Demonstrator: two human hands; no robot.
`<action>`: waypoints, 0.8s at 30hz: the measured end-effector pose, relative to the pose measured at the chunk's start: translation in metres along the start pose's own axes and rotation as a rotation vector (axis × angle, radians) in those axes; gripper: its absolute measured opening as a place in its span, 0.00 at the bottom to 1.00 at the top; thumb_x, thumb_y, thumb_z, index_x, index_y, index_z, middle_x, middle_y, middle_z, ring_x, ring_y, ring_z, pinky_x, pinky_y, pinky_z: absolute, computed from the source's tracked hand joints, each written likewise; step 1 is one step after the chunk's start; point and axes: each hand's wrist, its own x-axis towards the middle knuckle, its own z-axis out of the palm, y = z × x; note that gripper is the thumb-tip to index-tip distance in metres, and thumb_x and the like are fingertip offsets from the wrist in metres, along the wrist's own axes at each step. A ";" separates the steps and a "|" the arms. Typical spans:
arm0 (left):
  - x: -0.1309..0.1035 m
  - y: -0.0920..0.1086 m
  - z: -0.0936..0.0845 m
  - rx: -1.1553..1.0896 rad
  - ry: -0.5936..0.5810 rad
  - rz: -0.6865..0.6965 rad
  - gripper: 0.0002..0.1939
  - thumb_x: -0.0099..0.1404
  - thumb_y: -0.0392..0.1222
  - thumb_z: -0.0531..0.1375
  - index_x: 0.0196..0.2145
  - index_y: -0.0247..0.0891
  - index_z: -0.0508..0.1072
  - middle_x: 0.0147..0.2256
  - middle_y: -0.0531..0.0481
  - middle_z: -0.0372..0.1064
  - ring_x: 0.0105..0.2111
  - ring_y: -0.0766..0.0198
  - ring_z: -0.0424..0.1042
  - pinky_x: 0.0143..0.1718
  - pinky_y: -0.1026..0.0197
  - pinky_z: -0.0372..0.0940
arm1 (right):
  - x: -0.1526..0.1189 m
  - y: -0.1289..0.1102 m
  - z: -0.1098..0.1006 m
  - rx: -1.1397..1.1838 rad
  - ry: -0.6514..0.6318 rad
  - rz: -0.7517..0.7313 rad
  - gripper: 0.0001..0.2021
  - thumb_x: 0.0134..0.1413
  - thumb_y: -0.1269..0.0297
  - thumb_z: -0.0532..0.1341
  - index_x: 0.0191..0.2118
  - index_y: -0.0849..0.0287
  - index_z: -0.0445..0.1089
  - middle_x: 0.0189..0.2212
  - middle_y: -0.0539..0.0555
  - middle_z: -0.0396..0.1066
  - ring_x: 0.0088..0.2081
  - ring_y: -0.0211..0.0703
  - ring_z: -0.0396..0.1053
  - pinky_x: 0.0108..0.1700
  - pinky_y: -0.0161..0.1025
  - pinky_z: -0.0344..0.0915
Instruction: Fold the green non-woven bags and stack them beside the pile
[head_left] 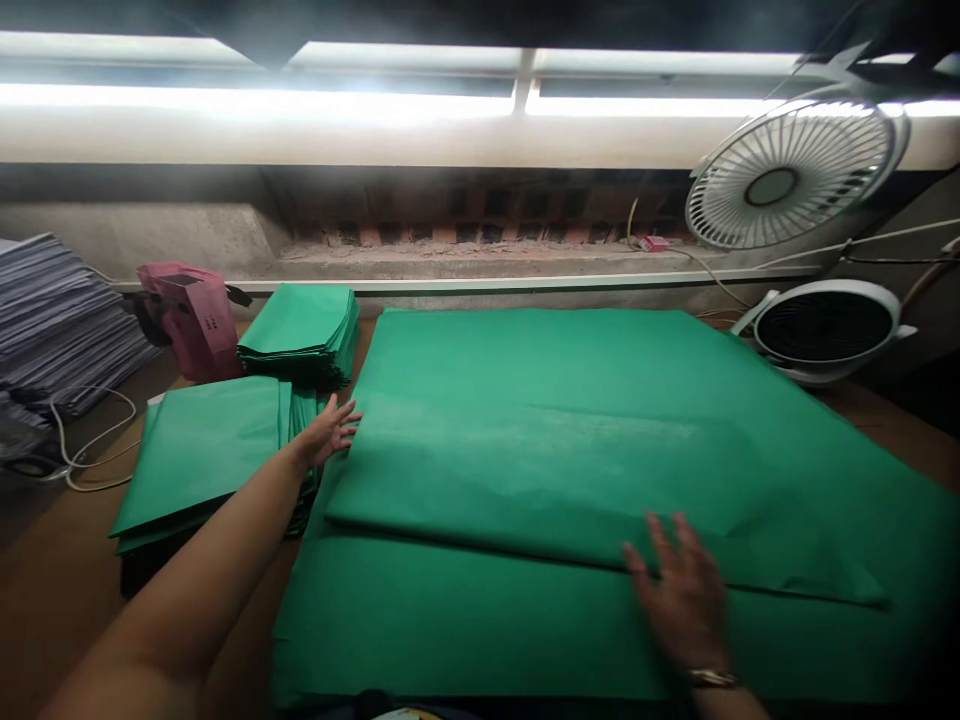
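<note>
Both hands are lying open and flat, gripping nothing: the left hand [327,430] touching the folded green sheet's [540,450] left edge, the right hand [679,590] pressing its near fold. The sheet looks light, thin and floppy, likely best taken at the edges.

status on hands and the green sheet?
Left hand open, flat at folded green sheet's left edge. Right hand open, pressing its front fold. Green stacks sit just left, nothing on the sheet.
</note>
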 end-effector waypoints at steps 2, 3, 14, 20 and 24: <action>-0.024 -0.012 0.000 -0.003 -0.047 -0.057 0.56 0.56 0.56 0.63 0.63 0.50 0.23 0.56 0.36 0.58 0.40 0.60 0.71 0.37 0.60 0.68 | -0.010 -0.058 0.014 0.050 -0.215 -0.131 0.32 0.60 0.44 0.42 0.60 0.61 0.59 0.64 0.61 0.42 0.63 0.60 0.40 0.61 0.62 0.39; -0.034 -0.018 0.002 0.052 -0.036 -0.094 0.57 0.54 0.56 0.65 0.64 0.51 0.26 0.57 0.36 0.57 0.42 0.59 0.71 0.38 0.59 0.68 | -0.014 -0.086 0.020 0.087 -0.321 -0.194 0.31 0.60 0.43 0.43 0.62 0.56 0.56 0.65 0.58 0.40 0.64 0.58 0.37 0.61 0.62 0.35; -0.058 -0.055 -0.001 0.403 0.172 -0.254 0.47 0.54 0.55 0.62 0.65 0.49 0.41 0.58 0.38 0.57 0.53 0.45 0.65 0.47 0.48 0.67 | 0.028 0.021 0.035 -0.136 -0.581 0.039 0.33 0.59 0.41 0.41 0.66 0.49 0.40 0.66 0.50 0.32 0.65 0.48 0.29 0.62 0.59 0.27; -0.034 -0.083 -0.025 0.348 0.178 -0.297 0.49 0.47 0.62 0.63 0.63 0.58 0.45 0.61 0.52 0.51 0.56 0.42 0.60 0.50 0.41 0.65 | 0.069 0.214 -0.002 -0.262 -0.298 0.913 0.35 0.60 0.43 0.43 0.65 0.63 0.46 0.65 0.64 0.36 0.64 0.63 0.34 0.58 0.68 0.33; -0.032 -0.095 -0.026 0.271 0.212 -0.301 0.48 0.43 0.62 0.64 0.60 0.65 0.50 0.59 0.61 0.56 0.58 0.43 0.56 0.52 0.41 0.63 | 0.091 0.101 0.030 -0.217 -0.351 0.517 0.31 0.61 0.50 0.43 0.65 0.63 0.47 0.65 0.62 0.34 0.65 0.56 0.32 0.61 0.62 0.29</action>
